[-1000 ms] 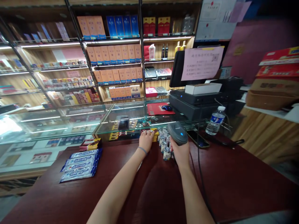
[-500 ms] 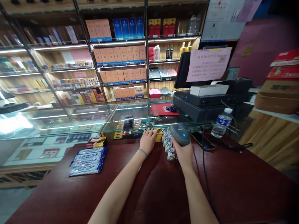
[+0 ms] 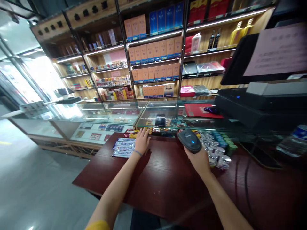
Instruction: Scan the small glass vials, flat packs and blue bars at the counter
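My right hand (image 3: 198, 158) grips a dark barcode scanner (image 3: 189, 140) with a lit blue light, held above the desk left of a cluster of small silver-topped cans (image 3: 217, 153). Fingers outstretched, my left hand (image 3: 142, 142) is over the desk's far side. Its fingertips are at a row of yellow and red packets (image 3: 130, 133); whether they touch, I cannot tell. Just left of that hand lie several blue and white packets (image 3: 122, 148) in a column. More yellow packets (image 3: 197, 133) show partly behind the scanner.
A dark red wooden desk (image 3: 160, 172) meets a glass display case (image 3: 153, 111). To the right are a monitor (image 3: 236, 60), a black cash drawer (image 3: 249, 108), a phone (image 3: 261, 156), a water bottle (image 3: 294, 140) and a hanging cable (image 3: 247, 182). Beyond, shelves hold boxes (image 3: 153, 51).
The view has swung left. My left hand has moved left, from the yellow packets by the cans to those near the blue and white packets. The scanner has come away from the cans.
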